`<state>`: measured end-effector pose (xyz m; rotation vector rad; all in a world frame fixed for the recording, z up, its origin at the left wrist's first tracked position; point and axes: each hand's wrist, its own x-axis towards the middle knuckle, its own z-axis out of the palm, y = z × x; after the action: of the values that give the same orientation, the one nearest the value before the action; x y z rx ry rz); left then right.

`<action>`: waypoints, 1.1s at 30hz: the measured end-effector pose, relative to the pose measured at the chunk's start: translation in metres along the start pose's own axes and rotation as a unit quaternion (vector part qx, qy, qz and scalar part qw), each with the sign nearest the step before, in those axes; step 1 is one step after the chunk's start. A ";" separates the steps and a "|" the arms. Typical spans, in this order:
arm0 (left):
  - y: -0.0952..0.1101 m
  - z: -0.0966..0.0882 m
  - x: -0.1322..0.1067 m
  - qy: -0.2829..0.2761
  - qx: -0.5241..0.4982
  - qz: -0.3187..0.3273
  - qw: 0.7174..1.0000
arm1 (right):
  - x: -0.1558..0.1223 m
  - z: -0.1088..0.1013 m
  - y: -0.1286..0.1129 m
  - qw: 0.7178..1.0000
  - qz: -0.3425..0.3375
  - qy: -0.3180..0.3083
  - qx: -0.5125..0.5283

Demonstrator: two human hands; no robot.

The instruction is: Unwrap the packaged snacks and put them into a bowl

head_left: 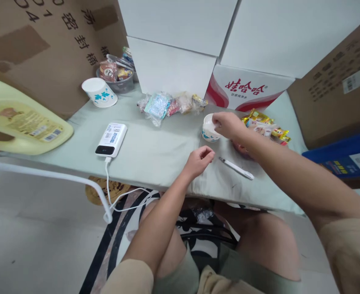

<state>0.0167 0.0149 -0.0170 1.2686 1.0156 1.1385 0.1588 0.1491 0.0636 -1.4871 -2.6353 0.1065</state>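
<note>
My right hand (pixel 227 124) is closed over the rim of a small white paper cup with blue print (pixel 209 131) that stands on the pale green cloth of the table (pixel 155 151). My left hand (pixel 199 160) rests on the cloth just in front of the cup, fingers curled in a loose pinch; what it holds, if anything, is hidden. A white pen (pixel 236 168) lies to the right of my left hand, under my right forearm.
Wrapped snacks (pixel 167 104) lie behind the cup, and more (pixel 265 126) lie to its right. A second paper cup (pixel 98 92), a bowl of packets (pixel 117 75), a white power bank with cable (pixel 111 139), a yellow jug (pixel 21 122) and cardboard boxes (pixel 336 81) surround the table.
</note>
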 end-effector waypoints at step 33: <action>0.002 0.006 -0.001 -0.013 0.041 -0.023 0.999 | 0.035 -0.003 0.025 0.974 -0.131 -0.186 -0.012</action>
<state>0.0219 0.0130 -0.0145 1.3161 1.0758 1.0521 0.1624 0.1918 0.0654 -1.2082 -3.1111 0.3630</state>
